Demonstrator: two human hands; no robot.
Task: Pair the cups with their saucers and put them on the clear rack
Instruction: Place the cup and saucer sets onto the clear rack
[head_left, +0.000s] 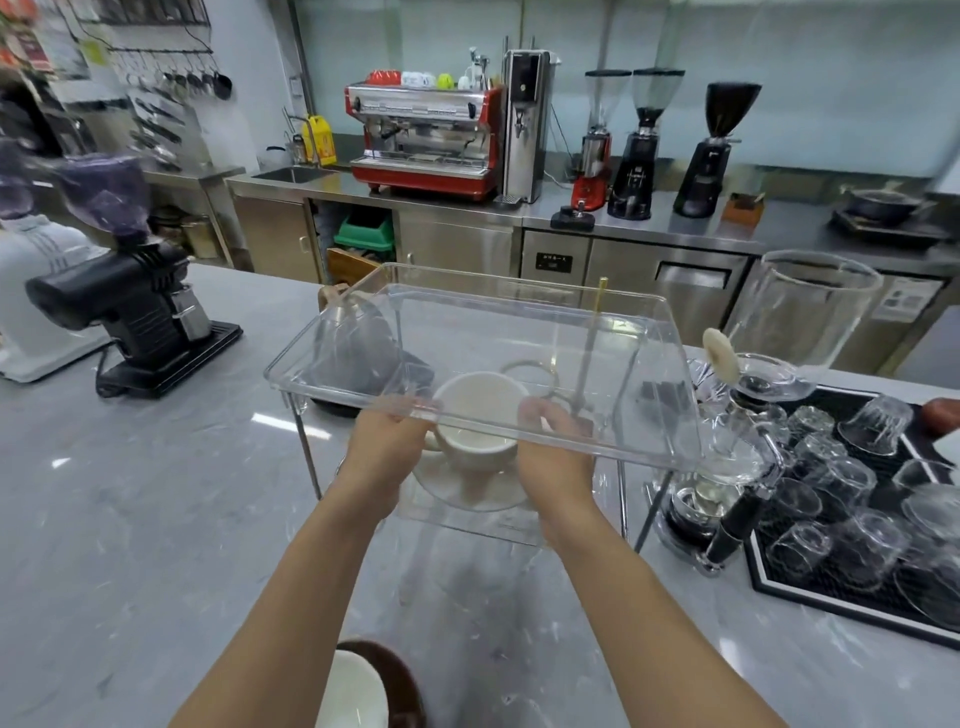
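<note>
Grey marble counter (156, 519), café kitchen behind.

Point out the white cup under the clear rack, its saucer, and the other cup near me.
white cup (480, 410), head view, inner wall.
saucer (467, 493), head view, front rim.
other cup (353, 691), head view, white inside.

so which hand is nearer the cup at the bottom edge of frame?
Left. The left hand sits up at the clear rack, above the cup; the right hand is further right.
</note>
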